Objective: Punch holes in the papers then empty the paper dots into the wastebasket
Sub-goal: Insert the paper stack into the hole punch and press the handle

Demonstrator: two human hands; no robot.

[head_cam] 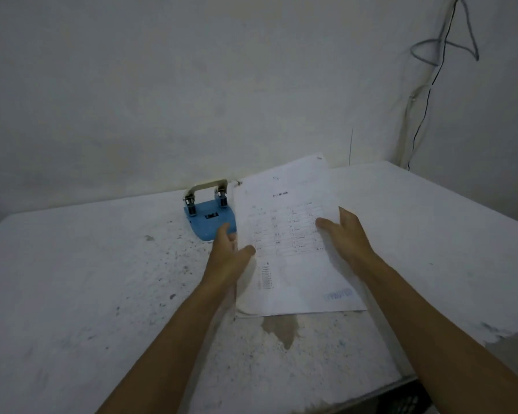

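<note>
A stack of white printed papers (287, 234) lies on the table, its far end raised a little toward the wall. My left hand (228, 252) grips the stack's left edge, thumb on top and fingers under. My right hand (344, 234) lies flat on the stack's right side, fingers spread. A blue hole punch (210, 213) with a pale metal lever stands just left of the papers, touching or nearly touching my left fingertips. No wastebasket is in view.
The white table (102, 279) is scuffed and speckled, with a brown worn patch (281, 330) near the papers' front edge. A white wall (192, 85) runs behind. Cables (431, 85) hang down the wall at the far right corner. The table's right edge (491, 339) drops off.
</note>
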